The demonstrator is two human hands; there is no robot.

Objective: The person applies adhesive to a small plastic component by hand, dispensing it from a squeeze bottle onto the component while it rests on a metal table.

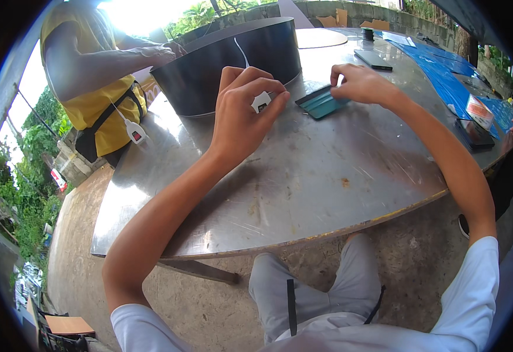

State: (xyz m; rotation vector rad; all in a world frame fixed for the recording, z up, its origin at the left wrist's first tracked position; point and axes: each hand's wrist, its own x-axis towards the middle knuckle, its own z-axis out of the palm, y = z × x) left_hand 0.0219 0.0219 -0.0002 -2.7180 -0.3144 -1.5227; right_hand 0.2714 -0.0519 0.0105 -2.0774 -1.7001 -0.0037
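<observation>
Right grip [363, 85] pinches a flat case [322, 108] — teal; dark-edged.

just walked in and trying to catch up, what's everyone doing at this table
The person's left hand is curled around a small white piece, though how firmly it is held is hard to tell. Their right hand pinches the edge of a flat teal item at the metal table. At the left, a co-worker in yellow has their hands by the rim of a large black curved band standing there.
</observation>
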